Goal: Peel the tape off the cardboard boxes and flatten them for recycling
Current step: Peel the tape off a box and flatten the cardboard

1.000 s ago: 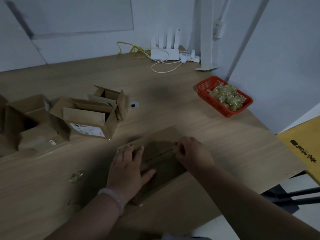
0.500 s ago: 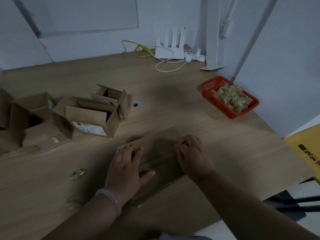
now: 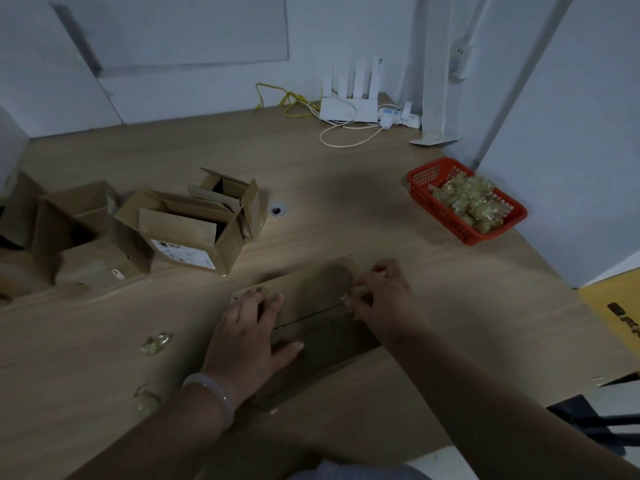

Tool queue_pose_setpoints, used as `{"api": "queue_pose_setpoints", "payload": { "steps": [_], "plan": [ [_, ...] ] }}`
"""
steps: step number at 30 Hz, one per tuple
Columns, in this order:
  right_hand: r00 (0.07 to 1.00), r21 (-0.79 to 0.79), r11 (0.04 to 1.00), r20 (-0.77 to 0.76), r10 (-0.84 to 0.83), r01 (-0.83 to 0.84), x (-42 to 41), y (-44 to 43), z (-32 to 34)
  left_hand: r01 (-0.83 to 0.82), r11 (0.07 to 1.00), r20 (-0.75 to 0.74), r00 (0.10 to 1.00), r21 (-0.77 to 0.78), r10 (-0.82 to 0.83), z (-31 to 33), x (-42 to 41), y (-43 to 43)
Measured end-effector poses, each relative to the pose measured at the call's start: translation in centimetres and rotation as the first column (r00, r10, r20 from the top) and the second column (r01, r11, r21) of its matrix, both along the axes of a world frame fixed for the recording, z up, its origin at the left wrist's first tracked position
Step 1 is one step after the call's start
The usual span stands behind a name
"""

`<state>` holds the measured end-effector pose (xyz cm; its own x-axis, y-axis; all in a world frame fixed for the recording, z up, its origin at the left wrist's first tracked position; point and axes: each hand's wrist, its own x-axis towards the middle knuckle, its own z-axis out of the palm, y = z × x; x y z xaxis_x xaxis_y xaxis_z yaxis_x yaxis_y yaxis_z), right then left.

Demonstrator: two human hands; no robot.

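A closed brown cardboard box [image 3: 311,296] lies on the wooden table in front of me. My left hand [image 3: 249,337] rests flat on its left part, fingers spread, pressing it down. My right hand [image 3: 384,299] is at the box's right end, fingertips pinched on a bit of clear tape [image 3: 348,301] at the centre seam. Several opened cardboard boxes [image 3: 187,233] stand together at the left of the table.
A red basket [image 3: 436,202] full of crumpled tape stands at the right. Two tape wads [image 3: 156,342] lie on the table left of my arm. A white router [image 3: 349,105] with cables sits at the back wall. A yellow box [image 3: 616,313] is beyond the table's right edge.
My right hand's fingers have lifted slightly at the seam, and a bit of tape now shows pinched in them. My left hand has stayed pressed on the box.
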<state>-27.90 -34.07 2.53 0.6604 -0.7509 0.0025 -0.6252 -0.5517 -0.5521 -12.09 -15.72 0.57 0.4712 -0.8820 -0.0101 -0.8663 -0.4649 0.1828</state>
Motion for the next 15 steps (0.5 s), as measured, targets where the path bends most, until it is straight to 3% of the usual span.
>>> {"api": "queue_pose_setpoints", "payload": {
  "steps": [4, 8, 13, 15],
  "plan": [
    [0.984, -0.162, 0.970, -0.019, 0.178, -0.179, -0.48, 0.25, 0.04, -0.016, 1.000, 0.018, 1.000, 0.020, 0.015, -0.29, 0.01, -0.18],
    [0.934, -0.439, 0.831, -0.055, 0.354, -0.341, -0.68, 0.46, 0.05, -0.015, 0.999, 0.033, 0.999, 0.035, 0.014, -0.54, 0.19, -0.22],
    [0.890, -0.340, 0.823, -0.143, 0.433, -0.455, -0.56, 0.77, -0.35, -0.023, 0.999, 0.018, 1.000, 0.033, 0.023, -0.48, -0.01, -0.06],
    [0.893, -0.240, 0.860, -0.097, 0.439, -0.449, -0.48, 0.61, -0.40, -0.023, 0.999, 0.018, 1.000, 0.036, 0.023, -0.42, -0.05, -0.06]
  ]
}}
